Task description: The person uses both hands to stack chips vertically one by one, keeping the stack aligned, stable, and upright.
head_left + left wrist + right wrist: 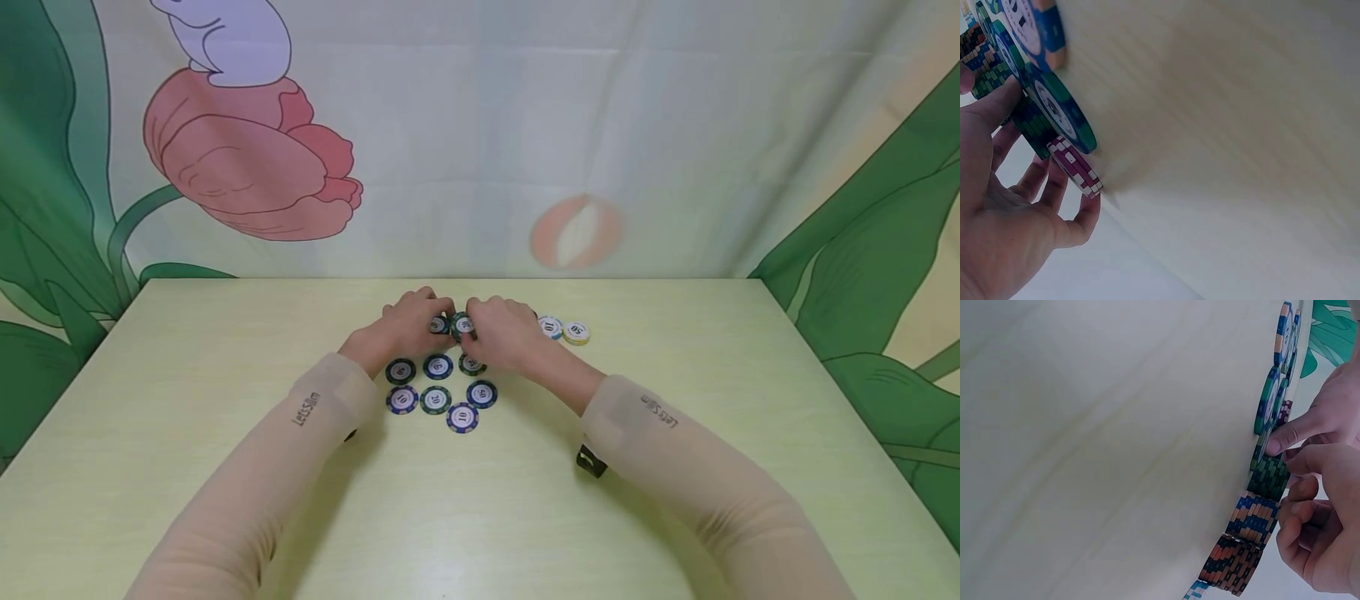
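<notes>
My left hand (412,327) reaches to the far side of the table, its thumb in front of a dark green poker chip stack (1034,127) and its fingers behind it. The little finger touches a short purple-and-white chip stack (1075,167). Close beside it, my right hand (508,332) pinches another green poker chip stack (1269,477) between thumb and fingers. This stack's printed top (462,325) shows in the head view. The two hands nearly meet. Palm and knuckles hide part of the row.
Several single chips (436,400) lie flat in front of the hands. Right of the green stack stand a blue-and-orange stack (1252,519) and a black-and-orange stack (1231,565). White-blue (550,327) and yellow-edged chips (576,333) end the row. A printed curtain (465,150) hangs behind the table.
</notes>
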Available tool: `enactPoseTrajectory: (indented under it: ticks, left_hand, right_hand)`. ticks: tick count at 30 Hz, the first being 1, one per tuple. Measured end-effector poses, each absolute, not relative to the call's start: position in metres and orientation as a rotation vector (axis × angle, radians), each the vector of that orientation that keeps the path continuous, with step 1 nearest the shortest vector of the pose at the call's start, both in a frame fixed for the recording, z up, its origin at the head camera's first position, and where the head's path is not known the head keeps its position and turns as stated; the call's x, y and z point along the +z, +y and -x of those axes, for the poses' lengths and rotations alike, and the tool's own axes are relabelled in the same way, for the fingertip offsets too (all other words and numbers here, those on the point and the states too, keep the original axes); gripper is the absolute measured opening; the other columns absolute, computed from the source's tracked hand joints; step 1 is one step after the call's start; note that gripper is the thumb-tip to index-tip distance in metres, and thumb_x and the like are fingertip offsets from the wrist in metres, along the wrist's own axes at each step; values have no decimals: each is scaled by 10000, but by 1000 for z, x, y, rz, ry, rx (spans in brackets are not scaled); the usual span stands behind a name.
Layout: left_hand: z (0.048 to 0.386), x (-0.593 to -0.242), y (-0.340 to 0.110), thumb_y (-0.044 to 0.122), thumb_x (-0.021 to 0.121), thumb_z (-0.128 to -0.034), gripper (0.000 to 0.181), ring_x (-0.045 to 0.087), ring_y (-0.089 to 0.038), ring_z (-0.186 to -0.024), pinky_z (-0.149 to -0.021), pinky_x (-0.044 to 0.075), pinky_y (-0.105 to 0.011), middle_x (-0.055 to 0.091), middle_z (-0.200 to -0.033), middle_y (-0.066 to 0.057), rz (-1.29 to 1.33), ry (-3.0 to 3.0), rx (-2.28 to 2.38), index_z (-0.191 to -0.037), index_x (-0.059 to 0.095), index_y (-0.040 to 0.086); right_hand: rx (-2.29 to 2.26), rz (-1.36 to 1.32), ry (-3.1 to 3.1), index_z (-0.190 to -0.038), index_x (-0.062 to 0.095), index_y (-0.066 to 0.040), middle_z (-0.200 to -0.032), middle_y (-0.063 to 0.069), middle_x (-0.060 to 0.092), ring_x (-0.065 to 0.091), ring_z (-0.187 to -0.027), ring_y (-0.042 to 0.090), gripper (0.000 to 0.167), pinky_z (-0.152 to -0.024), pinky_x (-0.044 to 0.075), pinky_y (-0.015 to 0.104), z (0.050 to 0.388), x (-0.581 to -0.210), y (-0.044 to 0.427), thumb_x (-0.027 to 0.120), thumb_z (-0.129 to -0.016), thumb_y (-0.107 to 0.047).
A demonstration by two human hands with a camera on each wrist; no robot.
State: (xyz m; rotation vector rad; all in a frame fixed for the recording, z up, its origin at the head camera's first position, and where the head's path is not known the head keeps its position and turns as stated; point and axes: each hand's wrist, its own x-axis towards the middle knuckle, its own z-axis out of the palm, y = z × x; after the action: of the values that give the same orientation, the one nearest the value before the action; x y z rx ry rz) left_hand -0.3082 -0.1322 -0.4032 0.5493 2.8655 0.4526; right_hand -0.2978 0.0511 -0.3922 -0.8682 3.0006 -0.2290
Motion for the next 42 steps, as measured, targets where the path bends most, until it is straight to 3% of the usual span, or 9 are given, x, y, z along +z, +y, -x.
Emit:
enactPoseTrajectory:
  ticks: [11, 18, 42]
  left_hand:
    - [307, -402, -133, 328, 707, -977, 408, 475, -356, -1169, -988, 369, -669, 507, -1312, -165, -528, 2858, 450, -1322, 606, 135]
    - [308, -402, -132, 330, 712, -975, 423, 480, -357, -1162, -982, 376, -661, 510, -1311, -169, -540, 2859, 447, -1333, 605, 132]
    - [311, -406, -132, 332, 711, -977, 421, 473, -357, -1177, -1006, 361, -670, 505, -1324, -171, -530, 2856, 445, -1334, 601, 139]
  right_hand:
    - [-289, 881, 3000, -1020, 690, -85, -836, 12, 659, 596, -661, 158, 143, -541, 462, 283, 299, -390, 56, 700, -955, -212]
    - [-263, 900, 3023, -1087, 715, -65, -907, 43, 703, 608, -691, 162, 175, -566, 495, 295, 300, -392, 56, 696, -961, -185]
    - [-280, 913, 3040, -1111, 704, -77, -931, 50, 716, 612, -687, 176, 165, -567, 504, 323, 303, -394, 58, 681, -987, -184]
